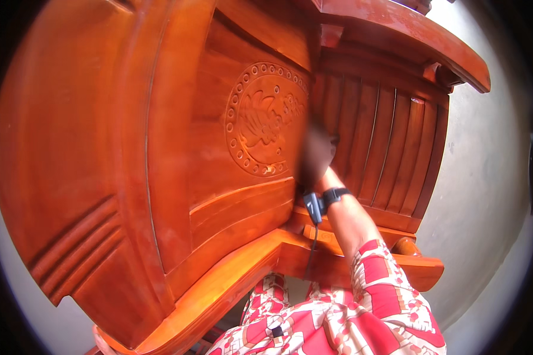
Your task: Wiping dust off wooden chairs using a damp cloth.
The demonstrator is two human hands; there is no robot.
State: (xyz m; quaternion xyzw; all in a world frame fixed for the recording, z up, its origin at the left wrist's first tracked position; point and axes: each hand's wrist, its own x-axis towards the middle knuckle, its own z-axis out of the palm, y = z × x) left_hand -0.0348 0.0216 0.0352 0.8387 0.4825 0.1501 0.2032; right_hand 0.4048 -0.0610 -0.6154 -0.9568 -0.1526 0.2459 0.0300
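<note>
My right arm reaches up and inward to the inner corner of a varnished reddish-brown wooden seat. A dark, motion-blurred shape, perhaps a cloth or a glove, covers my right hand point(318, 155), so its fingers are hidden. That hand is between a panel with a round carved relief point(266, 120) and a slatted wooden side point(377, 146). At the lower left rim, a few fingers of my left hand point(101, 341) show against the end of the wooden rail point(231, 268); the rest of this hand is out of view.
A curved wooden armrest point(408, 31) juts out at the upper right. Beside the carved panel stands a broad grooved wooden panel point(75, 177). My right wrist carries a strapped device point(313, 207) with a hanging cable point(312, 248). A pale wall or floor surface point(479, 186) lies at the right.
</note>
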